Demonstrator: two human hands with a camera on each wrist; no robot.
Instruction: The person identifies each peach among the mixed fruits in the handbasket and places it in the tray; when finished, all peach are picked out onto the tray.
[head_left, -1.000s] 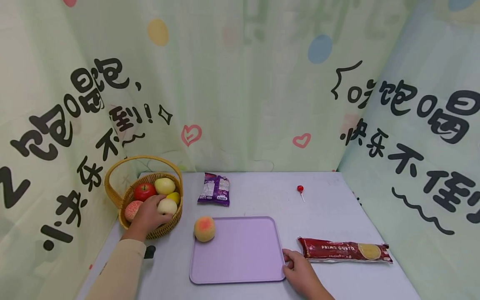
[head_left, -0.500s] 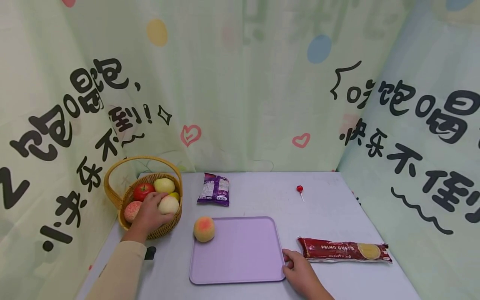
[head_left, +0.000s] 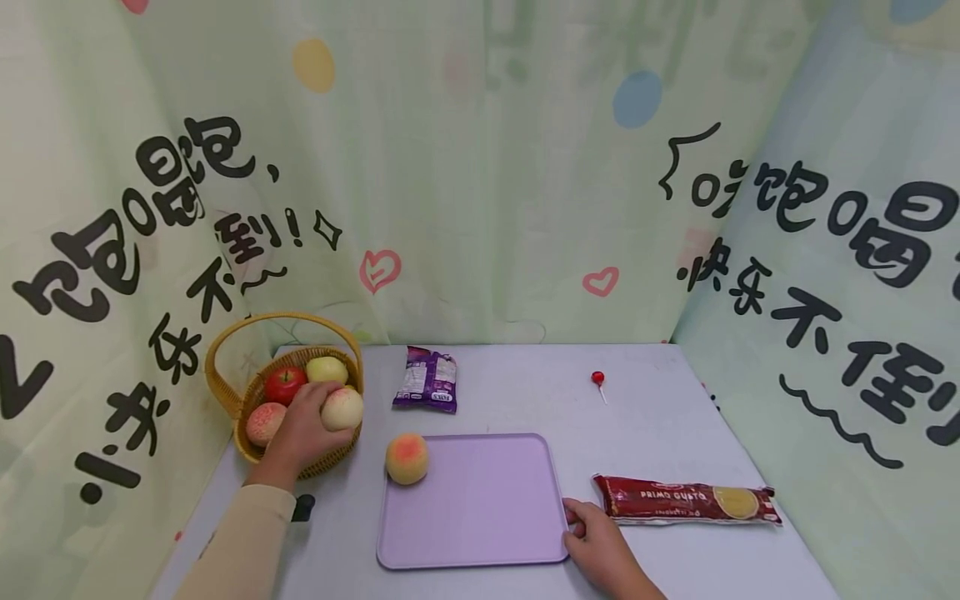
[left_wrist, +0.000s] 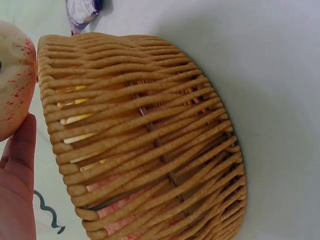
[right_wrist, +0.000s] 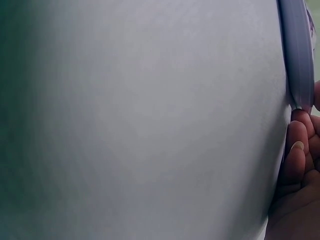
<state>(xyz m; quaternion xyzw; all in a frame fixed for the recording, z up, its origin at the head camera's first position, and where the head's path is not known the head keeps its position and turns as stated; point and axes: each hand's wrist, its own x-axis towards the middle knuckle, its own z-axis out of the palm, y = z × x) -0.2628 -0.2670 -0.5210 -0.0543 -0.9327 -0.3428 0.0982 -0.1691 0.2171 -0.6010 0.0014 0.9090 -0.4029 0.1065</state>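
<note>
A pale peach with red speckles (head_left: 342, 409) is held by my left hand (head_left: 307, 427), thumb and fingers around it, at the right rim of the wicker basket (head_left: 324, 463). In the left wrist view the peach (left_wrist: 14, 80) shows beside the basket's rim, above the fingers. Inside the basket lie a red apple (head_left: 285, 386), a pale yellow-green fruit (head_left: 327, 370) and a pinkish peach (head_left: 266, 424). My right hand (head_left: 602, 546) grips the right edge of the lilac tray (head_left: 480, 508); the right wrist view shows fingers at the tray's rim (right_wrist: 298, 55).
An orange-yellow peach (head_left: 407, 458) sits on the tray's upper left corner. Behind stands a purple snack bag (head_left: 426, 380). A red lollipop (head_left: 597, 378) lies at the back right, and a dark red pasta packet (head_left: 686, 502) lies right of the tray. The basket's tall handle (head_left: 225, 392) arches over it.
My left hand has lifted the speckled peach slightly up and to the right toward the basket's rim. The right hand and tray have stayed in place.
</note>
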